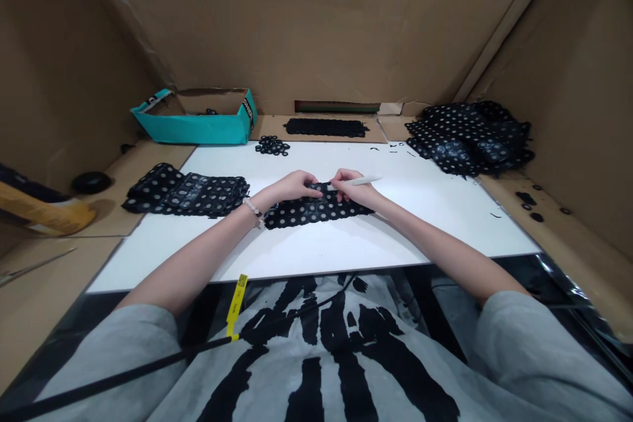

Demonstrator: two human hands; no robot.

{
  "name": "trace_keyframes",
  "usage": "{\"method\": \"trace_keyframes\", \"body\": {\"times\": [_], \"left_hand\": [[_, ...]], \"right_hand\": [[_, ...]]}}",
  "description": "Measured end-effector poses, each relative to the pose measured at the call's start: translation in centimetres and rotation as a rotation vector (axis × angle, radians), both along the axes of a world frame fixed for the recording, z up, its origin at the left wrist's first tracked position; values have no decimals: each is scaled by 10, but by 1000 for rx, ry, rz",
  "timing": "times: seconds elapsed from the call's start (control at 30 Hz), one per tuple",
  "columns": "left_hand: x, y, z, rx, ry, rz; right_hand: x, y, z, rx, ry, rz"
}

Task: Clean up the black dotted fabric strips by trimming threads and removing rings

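A black sheet with rows of round pale holes [316, 209] lies on the white board [395, 231] before me. My left hand [298, 184] rests over its upper edge, thumb and fingers closed on it. In my right hand [352, 188] is a slim white pen-shaped tool [363, 180], its back end pointing right. The tool's tip is down at the sheet's upper edge, close to my left fingertips, and too small to make out. To the left lies a stack of similar black sheets [198, 194], near my left wrist.
A teal box [198, 128] stands back left, beside a pile of black rings [271, 145]. Black strips [325, 127] lie at the back. A heap of black sheets [469, 138] sits back right. Tweezers [39, 267] and a yellow container [44, 208] are far left. Cardboard walls [321, 26] enclose the area.
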State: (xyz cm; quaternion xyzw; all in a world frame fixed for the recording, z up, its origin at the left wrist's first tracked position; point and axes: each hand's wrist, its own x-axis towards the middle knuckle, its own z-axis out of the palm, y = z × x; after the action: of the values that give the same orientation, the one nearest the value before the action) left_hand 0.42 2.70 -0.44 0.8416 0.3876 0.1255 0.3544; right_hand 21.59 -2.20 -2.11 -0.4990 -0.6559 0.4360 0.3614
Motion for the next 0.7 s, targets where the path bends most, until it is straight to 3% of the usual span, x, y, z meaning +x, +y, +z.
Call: {"method": "trace_keyframes", "body": {"times": [0.23, 0.5, 0.6, 0.7], "left_hand": [[0, 1, -3, -114, -102, 35], [-4, 4, 1, -298, -90, -34], [-4, 3, 3, -213, -38, -61], [-2, 0, 3, -27, 14, -31]], "right_hand": [[2, -5, 2, 52, -73, -17], [-9, -18, 5, 298, -248, -87], [-9, -14, 4, 303, -228, -88], [-4, -8, 2, 174, -137, -46]]}}
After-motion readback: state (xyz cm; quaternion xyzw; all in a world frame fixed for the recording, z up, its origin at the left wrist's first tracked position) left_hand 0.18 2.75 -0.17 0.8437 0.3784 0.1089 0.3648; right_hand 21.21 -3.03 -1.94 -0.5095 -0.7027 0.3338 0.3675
